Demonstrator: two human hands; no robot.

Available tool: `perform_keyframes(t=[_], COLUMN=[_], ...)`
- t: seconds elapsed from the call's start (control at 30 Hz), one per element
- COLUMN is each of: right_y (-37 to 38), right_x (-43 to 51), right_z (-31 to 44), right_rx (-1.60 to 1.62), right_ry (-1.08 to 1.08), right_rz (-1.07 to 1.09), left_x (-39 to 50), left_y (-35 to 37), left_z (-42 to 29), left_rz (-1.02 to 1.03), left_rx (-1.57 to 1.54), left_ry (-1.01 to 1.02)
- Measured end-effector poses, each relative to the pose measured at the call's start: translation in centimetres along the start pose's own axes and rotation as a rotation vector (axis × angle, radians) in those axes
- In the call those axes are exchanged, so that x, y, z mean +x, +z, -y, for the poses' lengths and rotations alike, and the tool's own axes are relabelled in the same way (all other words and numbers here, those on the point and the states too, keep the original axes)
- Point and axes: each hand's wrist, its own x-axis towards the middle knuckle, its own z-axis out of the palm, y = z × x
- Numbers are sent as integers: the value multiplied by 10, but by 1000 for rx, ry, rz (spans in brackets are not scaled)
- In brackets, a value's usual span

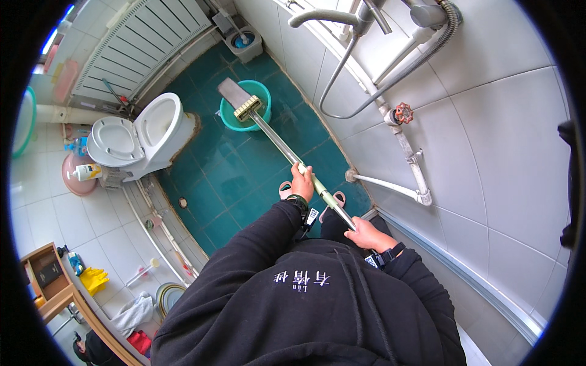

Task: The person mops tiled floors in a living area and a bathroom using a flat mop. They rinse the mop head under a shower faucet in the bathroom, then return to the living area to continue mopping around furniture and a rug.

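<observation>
A sponge mop crosses the view, its metal and pale green pole [280, 142] running from my hands to a green plastic basin [262, 90] on the floor. My left hand [302, 185] grips the pole at its pale green sleeve. Lower down, my right hand [370, 234] is closed around the metal end. The mop head, with a grey flat pad [234, 93] and a cream toothed clamp [247, 108], lies over the basin, the pad reaching past its rim. Whether the head touches the basin I cannot tell.
Wet-looking green floor tiles [229, 178] lie around the basin. A white toilet [158, 121] with its lid raised stands left. A grey bucket [249, 54] holds a toilet brush at the far corner. Pipes with a red valve wheel [404, 113] and a hanging hose [412, 68] line the right wall.
</observation>
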Motion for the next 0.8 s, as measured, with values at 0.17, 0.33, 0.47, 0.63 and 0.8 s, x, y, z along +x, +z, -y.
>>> perform_keyframes(t=[0.17,0.33,0.47,0.63,0.8], right_y=[-2,-1,6,9,7], right_x=[-1,0,-1,0,-3], right_z=[1,5,3,-5,-4], right_rx=[-3,116,-68,-188,-36], right_ry=[-44,158,1,-7,-16], right_rz=[-8,115,-16,-41,-4], left_x=[-4,-3,5,15,21], left_y=[9,20,26,29,24], left_z=[0,4,1,2,23], left_rz=[-34,125,17,9,60], left_rx=[-567,-504,-176,-330,-311], left_ry=[-353,-417,-430,-541,-457])
